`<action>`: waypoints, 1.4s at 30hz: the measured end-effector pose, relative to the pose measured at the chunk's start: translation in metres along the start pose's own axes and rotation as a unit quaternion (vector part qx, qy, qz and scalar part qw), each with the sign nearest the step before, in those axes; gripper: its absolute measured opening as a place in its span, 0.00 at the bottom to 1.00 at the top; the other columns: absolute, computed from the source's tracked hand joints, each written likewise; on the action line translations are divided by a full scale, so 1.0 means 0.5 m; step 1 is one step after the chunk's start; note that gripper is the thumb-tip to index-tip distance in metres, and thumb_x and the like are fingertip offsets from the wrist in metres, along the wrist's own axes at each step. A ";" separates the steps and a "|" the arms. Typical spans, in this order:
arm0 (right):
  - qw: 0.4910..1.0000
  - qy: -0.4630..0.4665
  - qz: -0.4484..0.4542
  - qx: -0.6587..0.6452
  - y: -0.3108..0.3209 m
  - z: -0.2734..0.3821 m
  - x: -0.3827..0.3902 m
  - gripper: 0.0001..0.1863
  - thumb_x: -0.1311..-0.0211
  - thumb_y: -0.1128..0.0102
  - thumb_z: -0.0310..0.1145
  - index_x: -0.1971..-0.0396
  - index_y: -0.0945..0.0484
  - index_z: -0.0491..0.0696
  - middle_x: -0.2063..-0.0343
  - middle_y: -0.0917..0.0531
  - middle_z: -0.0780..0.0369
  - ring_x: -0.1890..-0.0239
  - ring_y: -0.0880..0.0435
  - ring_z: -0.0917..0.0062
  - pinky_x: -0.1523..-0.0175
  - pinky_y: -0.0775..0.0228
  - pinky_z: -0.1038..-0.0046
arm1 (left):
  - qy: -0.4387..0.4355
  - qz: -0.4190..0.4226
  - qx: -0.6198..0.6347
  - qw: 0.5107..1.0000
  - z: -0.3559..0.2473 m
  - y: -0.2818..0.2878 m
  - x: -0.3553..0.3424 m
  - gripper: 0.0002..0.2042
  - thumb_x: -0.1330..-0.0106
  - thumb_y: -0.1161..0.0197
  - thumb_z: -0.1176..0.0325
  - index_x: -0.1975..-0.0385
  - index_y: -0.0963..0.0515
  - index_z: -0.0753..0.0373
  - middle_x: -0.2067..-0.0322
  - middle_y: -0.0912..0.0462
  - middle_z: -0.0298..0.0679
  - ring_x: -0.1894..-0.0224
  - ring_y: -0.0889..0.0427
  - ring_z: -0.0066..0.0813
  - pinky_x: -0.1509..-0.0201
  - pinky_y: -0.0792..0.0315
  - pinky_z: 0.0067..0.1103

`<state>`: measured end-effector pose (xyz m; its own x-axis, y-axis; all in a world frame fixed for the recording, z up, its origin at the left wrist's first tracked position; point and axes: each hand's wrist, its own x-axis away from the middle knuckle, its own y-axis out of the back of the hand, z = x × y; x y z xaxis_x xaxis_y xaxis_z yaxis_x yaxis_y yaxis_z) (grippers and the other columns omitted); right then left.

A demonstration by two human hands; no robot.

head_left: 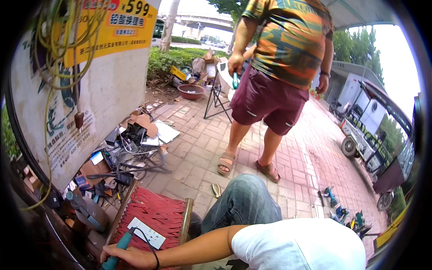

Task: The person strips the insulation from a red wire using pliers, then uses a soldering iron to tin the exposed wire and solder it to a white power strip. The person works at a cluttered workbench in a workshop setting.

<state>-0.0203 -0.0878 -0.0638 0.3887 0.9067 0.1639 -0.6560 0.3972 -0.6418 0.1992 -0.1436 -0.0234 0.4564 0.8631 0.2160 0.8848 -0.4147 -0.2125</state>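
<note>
The tool (123,242) is blue-green, and the flat plate (151,234) is pale grey with little dark dots. The seat (157,204) has red straps in a crisscross pattern. One shirt (292,40) is blotchy (orange, green, yellow and dark bits all mixed up), and those shorts (274,99) are dark red. The other shirt (301,245) is plain white. The jeans (243,202) are faded blue, and the bricks (193,155) are pinkish grey.

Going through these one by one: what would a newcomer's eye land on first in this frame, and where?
Probably the standing person in an orange-and-green patterned shirt and maroon shorts, upper centre. Next, the large yellow-and-white printed panel filling the upper left. Then, lower left, the wearer's bare hand gripping a teal cylindrical tool by a red woven-strap seat bearing a white rectangular plate.
</note>
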 end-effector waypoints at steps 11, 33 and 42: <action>0.956 0.158 0.116 0.217 -0.029 0.072 0.086 0.21 0.31 0.53 0.46 0.52 0.27 0.43 0.60 0.22 0.62 0.55 0.26 0.78 0.49 0.34 0.76 | -0.105 0.085 0.080 0.988 -0.028 0.076 0.054 0.09 0.34 0.47 0.63 0.65 0.32 0.63 0.66 0.26 0.47 0.65 0.25 0.40 0.58 0.31 0.34; 0.980 0.109 0.013 0.166 0.026 -0.026 0.079 0.31 0.39 0.47 0.54 0.48 0.34 0.41 0.69 0.20 0.56 0.74 0.24 0.75 0.68 0.33 0.74 | -0.050 -0.050 0.032 0.997 -0.064 0.210 0.171 0.12 0.36 0.41 0.65 0.62 0.33 0.66 0.65 0.34 0.41 0.73 0.34 0.23 0.91 0.32 0.12; 0.974 0.024 0.040 0.223 -0.016 -0.087 0.073 0.26 0.48 0.34 0.44 0.57 0.30 0.41 0.72 0.20 0.57 0.77 0.22 0.76 0.74 0.30 0.78 | 0.144 -0.198 -0.138 0.960 0.131 0.195 0.064 0.10 0.40 0.38 0.69 0.69 0.22 0.72 0.77 0.21 0.38 0.77 0.23 0.24 0.72 0.27 0.20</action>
<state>0.0273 -0.0639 -0.0852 0.3483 0.9335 0.0853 -0.8965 0.3583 -0.2606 0.2937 -0.1376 -0.0996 0.0519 0.8700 0.4902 0.9672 -0.1660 0.1921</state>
